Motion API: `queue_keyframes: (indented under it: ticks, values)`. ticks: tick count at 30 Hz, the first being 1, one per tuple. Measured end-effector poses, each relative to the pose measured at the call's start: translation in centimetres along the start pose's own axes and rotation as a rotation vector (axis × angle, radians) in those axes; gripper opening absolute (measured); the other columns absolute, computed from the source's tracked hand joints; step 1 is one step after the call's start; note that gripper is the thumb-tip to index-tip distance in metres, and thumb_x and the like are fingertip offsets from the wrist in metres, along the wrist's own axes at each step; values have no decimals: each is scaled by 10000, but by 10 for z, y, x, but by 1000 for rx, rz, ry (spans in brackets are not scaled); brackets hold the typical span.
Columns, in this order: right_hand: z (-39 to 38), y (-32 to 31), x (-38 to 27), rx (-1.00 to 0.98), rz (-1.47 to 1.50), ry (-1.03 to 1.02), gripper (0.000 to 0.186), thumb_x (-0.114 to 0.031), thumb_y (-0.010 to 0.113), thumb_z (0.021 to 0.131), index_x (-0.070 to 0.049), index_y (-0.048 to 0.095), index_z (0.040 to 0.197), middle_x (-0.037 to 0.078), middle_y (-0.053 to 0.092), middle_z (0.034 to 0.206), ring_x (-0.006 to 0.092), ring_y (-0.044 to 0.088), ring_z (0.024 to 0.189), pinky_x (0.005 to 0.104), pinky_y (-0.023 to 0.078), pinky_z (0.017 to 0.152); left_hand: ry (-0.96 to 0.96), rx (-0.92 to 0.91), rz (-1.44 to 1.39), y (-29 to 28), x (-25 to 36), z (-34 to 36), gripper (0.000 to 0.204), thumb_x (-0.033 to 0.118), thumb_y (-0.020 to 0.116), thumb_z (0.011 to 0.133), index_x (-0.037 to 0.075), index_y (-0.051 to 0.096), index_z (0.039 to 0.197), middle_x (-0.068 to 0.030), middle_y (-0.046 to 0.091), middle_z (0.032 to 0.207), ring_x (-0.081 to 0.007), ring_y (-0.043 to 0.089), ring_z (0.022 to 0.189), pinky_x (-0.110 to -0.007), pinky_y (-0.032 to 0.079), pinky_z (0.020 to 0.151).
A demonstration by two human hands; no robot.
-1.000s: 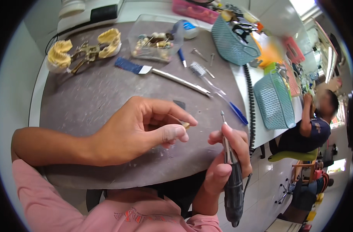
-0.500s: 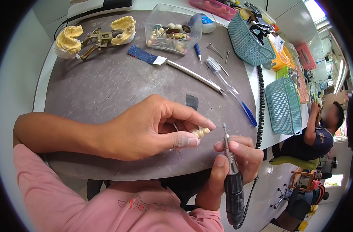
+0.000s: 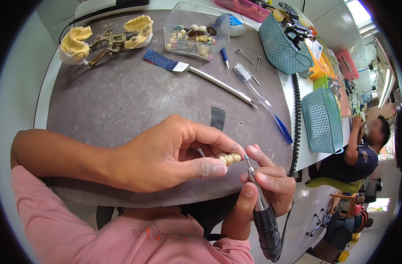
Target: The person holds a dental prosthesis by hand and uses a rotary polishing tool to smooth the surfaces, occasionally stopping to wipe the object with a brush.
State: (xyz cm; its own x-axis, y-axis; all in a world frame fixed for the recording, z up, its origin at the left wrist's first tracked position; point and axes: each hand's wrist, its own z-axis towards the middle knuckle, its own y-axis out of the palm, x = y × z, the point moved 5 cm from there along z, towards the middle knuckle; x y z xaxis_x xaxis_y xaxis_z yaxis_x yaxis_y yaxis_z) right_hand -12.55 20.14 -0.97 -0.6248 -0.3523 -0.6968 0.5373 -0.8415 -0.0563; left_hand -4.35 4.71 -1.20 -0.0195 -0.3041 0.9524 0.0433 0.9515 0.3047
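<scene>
My left hand (image 3: 179, 154) is closed on a small cream row of teeth (image 3: 230, 157), pinched between thumb and fingers at the lower middle of the mat. My right hand (image 3: 271, 189) grips a black and silver rotary handpiece (image 3: 266, 226). Its small pale blue tip (image 3: 246, 157) is right beside the teeth; whether they touch I cannot tell. A dark square patch (image 3: 217, 116) lies just beyond my left fingers on the grey mat (image 3: 91, 101).
Yellow dental casts (image 3: 75, 44) on a metal frame, a clear box of small bits (image 3: 196, 35), a brush (image 3: 166, 60) and a toothbrush (image 3: 267, 103) lie farther back. Blue baskets (image 3: 319, 119) stand right. A person (image 3: 355, 154) in dark clothing sits at the right.
The cream teeth have come into fuller view in my left hand. My right hand has brought the handpiece's tip left to the teeth, and more of its fingers are extended beside them.
</scene>
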Motion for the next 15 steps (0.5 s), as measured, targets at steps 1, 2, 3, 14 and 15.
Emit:
queue_keyframes:
  ticks: [1,2,3,14,15]
  values:
    - [0,0,0,-17,10,-7,256,-75,765,793,-25,567,947,158,677,785,402,692,969,559,532,899,0,1,1,0,0,0,362,86,635,929,-46,589,1263,-87,627,1130,-108,565,1022,-269,441,918]
    - [1,0,0,-35,19,-15,253,-64,770,786,-20,572,939,160,678,781,409,691,966,557,535,893,-2,3,11,0,-1,0,362,84,636,928,-47,589,1263,-94,627,1148,-112,568,1033,-271,443,922]
    - [1,0,1,-34,20,-14,253,-64,770,786,-20,572,939,160,678,781,409,691,966,557,535,893,-5,5,19,-1,-1,0,363,82,637,927,-49,588,1263,-101,628,1165,-116,570,1045,-273,444,926]
    - [4,1,2,-59,0,-34,232,-51,781,760,-5,591,886,168,686,741,394,704,932,512,566,855,-44,16,-48,-1,-1,0,359,67,647,915,-59,595,1247,-123,627,1200,-141,575,1093,-294,443,961]
    - [4,0,2,-58,-2,-35,232,-51,781,760,-5,591,886,168,686,741,394,704,932,512,566,855,-36,16,-30,-1,0,0,359,63,650,912,-60,595,1245,-127,627,1204,-146,574,1103,-298,440,969]
